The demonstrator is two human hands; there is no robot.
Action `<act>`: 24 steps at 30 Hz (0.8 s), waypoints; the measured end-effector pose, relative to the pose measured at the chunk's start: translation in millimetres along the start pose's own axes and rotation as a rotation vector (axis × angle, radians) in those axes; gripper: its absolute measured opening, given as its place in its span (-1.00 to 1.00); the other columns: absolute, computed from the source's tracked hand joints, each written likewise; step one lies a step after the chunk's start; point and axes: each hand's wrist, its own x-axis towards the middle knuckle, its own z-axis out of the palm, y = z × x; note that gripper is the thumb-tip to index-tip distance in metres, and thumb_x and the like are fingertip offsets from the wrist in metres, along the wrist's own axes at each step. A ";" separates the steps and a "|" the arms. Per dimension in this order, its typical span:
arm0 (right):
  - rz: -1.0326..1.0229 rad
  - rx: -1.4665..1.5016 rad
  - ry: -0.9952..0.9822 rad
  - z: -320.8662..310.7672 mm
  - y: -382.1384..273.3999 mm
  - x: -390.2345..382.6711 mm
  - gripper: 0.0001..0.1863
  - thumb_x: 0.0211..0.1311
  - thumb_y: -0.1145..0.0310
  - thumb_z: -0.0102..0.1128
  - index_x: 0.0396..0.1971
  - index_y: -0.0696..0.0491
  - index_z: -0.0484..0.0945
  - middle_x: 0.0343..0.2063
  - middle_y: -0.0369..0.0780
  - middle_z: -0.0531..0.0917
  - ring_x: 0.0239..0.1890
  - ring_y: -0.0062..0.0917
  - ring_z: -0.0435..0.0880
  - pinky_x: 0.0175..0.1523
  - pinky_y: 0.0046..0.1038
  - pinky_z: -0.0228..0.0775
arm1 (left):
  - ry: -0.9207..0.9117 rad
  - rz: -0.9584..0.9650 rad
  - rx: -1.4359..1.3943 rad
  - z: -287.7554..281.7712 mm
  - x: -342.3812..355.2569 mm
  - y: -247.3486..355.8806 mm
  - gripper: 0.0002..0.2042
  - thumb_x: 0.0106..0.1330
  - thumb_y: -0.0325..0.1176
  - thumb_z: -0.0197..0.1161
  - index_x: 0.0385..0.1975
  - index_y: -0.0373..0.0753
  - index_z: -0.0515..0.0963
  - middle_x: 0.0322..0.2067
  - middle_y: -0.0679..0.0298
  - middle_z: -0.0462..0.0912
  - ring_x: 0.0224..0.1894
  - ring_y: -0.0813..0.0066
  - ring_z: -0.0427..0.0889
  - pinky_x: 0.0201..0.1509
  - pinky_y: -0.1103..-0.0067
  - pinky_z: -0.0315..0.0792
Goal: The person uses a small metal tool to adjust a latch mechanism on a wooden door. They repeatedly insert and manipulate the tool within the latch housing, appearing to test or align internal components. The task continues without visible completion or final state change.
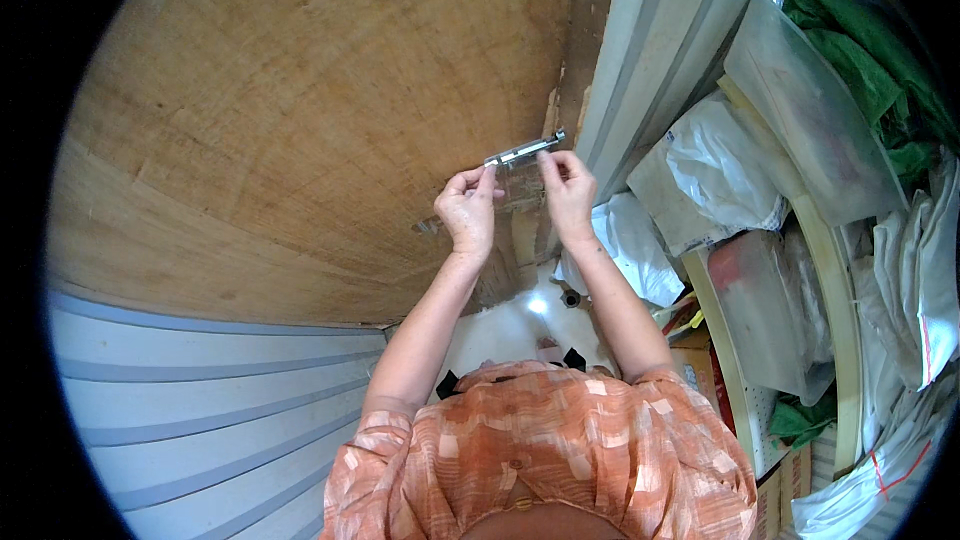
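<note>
A silvery metal slide bolt (pixel 522 152) is held up in front of the brown wooden panel (pixel 330 130), close to its right edge. My left hand (pixel 468 210) pinches the left end of the bolt between thumb and fingers. Near its other end, my right hand (pixel 570 196) grips it with the fingertips. The bolt tilts slightly, its right end higher and close to the panel's worn edge strip (pixel 578 60). I cannot tell whether the bolt touches the wood behind it.
Pale corrugated wall panels stand at the right (pixel 655 50) and lower left (pixel 220 380). A shelf frame (pixel 825 270) on the right is crowded with plastic bags and green cloth (pixel 850 50). A white bag (pixel 630 250) hangs near my right forearm. Light floor shows below.
</note>
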 end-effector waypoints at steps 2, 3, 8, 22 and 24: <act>0.140 0.096 0.064 -3.6 12.1 5.5 -0.81 0.23 0.35 0.25 -0.31 0.18 0.58 -0.49 -0.29 0.63 -0.45 -0.59 0.57 -0.30 -0.53 0.44 | -0.001 -0.001 0.011 -0.7 0.1 -1.0 -0.88 0.25 -0.46 0.30 -0.37 -0.42 0.61 -0.50 0.27 0.65 -0.54 0.61 0.60 -0.45 0.69 0.49; 0.124 0.092 0.100 -3.5 16.9 5.9 -0.81 0.22 0.35 0.26 -0.28 0.17 0.57 -0.46 -0.27 0.63 -0.44 -0.58 0.58 -0.28 -0.53 0.44 | 0.000 -0.011 0.020 -0.9 0.1 -1.2 -0.88 0.25 -0.46 0.30 -0.36 -0.42 0.61 -0.50 0.27 0.65 -0.54 0.61 0.60 -0.45 0.69 0.48; 0.062 0.085 0.168 -3.6 20.3 14.7 -0.75 0.16 0.40 0.29 -0.19 0.15 0.53 -0.33 -0.24 0.59 -0.35 -0.59 0.57 -0.20 -0.52 0.45 | -0.004 0.017 -0.041 -0.5 1.2 -7.1 -0.90 0.26 -0.48 0.29 -0.37 -0.40 0.60 -0.49 0.27 0.64 -0.52 0.62 0.60 -0.43 0.70 0.49; 0.088 0.190 0.140 1.7 33.6 21.9 -0.83 0.16 0.43 0.30 -0.26 0.12 0.58 -0.38 -0.33 0.64 -0.33 -0.68 0.56 -0.15 -0.58 0.43 | 0.037 0.470 0.289 3.9 -20.7 -3.5 -0.85 0.20 -0.52 0.32 -0.24 -0.32 0.58 -0.51 0.36 0.53 -0.52 0.70 0.49 -0.46 0.73 0.41; 0.137 0.249 0.124 3.2 33.9 21.9 -0.84 0.16 0.45 0.31 -0.27 0.12 0.58 -0.38 -0.34 0.64 -0.33 -0.70 0.55 -0.16 -0.61 0.42 | -0.008 0.877 0.424 6.2 -12.7 -6.0 -0.88 0.13 -0.56 0.35 -0.34 -0.28 0.61 -0.48 0.25 0.55 -0.50 0.55 0.53 -0.46 0.65 0.43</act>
